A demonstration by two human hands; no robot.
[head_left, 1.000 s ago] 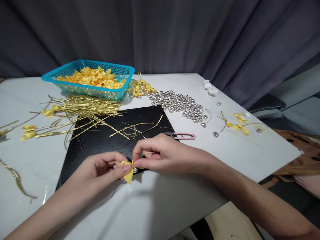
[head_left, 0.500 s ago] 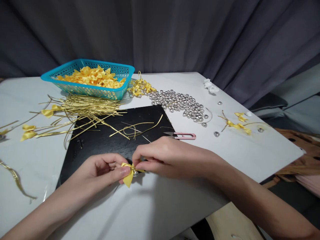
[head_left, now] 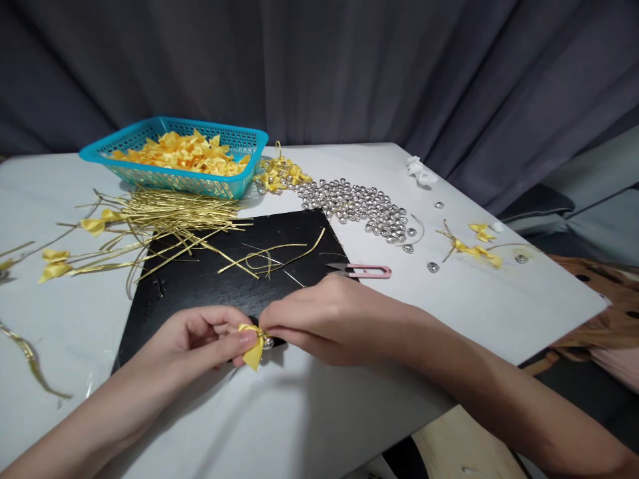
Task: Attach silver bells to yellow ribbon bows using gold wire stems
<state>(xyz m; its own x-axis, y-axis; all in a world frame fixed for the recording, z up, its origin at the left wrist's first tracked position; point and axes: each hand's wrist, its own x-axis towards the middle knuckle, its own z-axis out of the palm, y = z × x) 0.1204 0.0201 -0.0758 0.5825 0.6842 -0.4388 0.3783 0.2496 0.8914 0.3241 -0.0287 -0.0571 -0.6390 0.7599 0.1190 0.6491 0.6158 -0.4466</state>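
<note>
My left hand [head_left: 207, 336] pinches a small yellow ribbon bow [head_left: 252, 347] between thumb and forefinger at the near edge of a black mat [head_left: 210, 283]. A little silver bead [head_left: 268, 343] sits against the bow's knot. My right hand [head_left: 319, 316] is closed, its fingertips pressed to the bow's knot from the right, seemingly on a thin gold wire that is mostly hidden. Both hands meet just above the white table [head_left: 309, 412].
A blue basket [head_left: 172, 178] of yellow bows stands at the back left, with a heap of gold wires [head_left: 170, 216] in front. Silver beads [head_left: 364, 206] lie piled at back centre. Pink snips [head_left: 362, 270] lie right of the mat. Loose bows [head_left: 474, 249] lie right.
My right hand has turned and slid slightly left over the bow's knot, its fingers closing tighter. The bow has shifted a little left and down. My left hand barely moved.
</note>
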